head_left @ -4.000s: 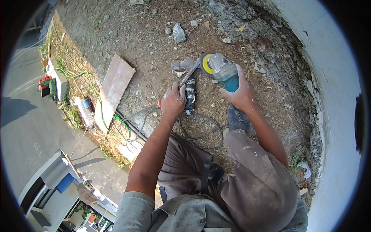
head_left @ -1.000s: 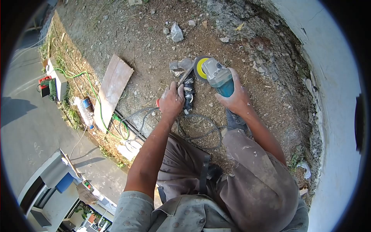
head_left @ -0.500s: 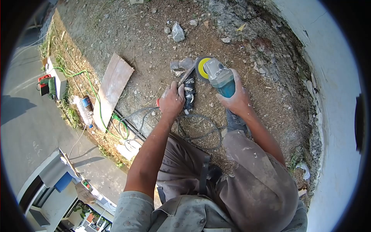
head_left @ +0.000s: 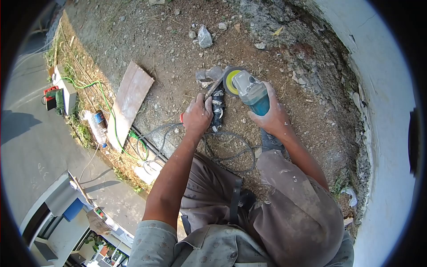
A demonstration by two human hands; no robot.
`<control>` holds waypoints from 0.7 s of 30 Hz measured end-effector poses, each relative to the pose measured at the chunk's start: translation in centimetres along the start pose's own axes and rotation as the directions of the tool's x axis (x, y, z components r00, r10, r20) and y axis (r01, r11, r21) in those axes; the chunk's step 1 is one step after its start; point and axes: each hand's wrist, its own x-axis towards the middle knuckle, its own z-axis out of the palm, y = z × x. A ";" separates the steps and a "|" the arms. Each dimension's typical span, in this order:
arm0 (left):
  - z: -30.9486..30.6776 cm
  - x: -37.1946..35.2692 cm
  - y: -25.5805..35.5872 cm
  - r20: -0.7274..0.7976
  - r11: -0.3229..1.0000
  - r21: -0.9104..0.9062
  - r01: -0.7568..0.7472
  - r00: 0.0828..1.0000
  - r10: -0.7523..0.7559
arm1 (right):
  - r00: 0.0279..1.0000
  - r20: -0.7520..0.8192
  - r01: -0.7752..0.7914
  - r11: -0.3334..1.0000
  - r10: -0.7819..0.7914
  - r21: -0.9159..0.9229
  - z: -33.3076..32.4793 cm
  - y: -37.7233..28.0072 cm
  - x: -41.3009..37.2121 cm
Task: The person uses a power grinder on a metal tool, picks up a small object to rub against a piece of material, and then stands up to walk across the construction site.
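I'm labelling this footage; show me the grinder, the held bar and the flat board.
Grinder (head_left: 253,92), head view: its housing.
Held bar (head_left: 216,86), head view: its exposed length.
Flat board (head_left: 130,102), head view: middle of its face.

A patterned grey-green shirt (head_left: 209,245) tops stained brown trousers (head_left: 300,209)

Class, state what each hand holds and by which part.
Right hand: angle grinder, by its teal body. Left hand: narrow blade-like tool, by its end farther from the disc.
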 end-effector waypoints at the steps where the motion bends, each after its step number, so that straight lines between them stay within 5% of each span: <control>1: 0.1 0.0 -0.1 0.005 1.000 0.001 -0.001 1.000 0.001 | 1.000 0.003 -0.003 1.000 0.003 0.001 0.0 -0.1 -0.1; 21: 0.0 0.2 -0.3 0.021 1.000 0.004 -0.011 1.000 0.011 | 1.000 -0.015 0.011 1.000 -0.010 0.029 0.1 0.5 0.0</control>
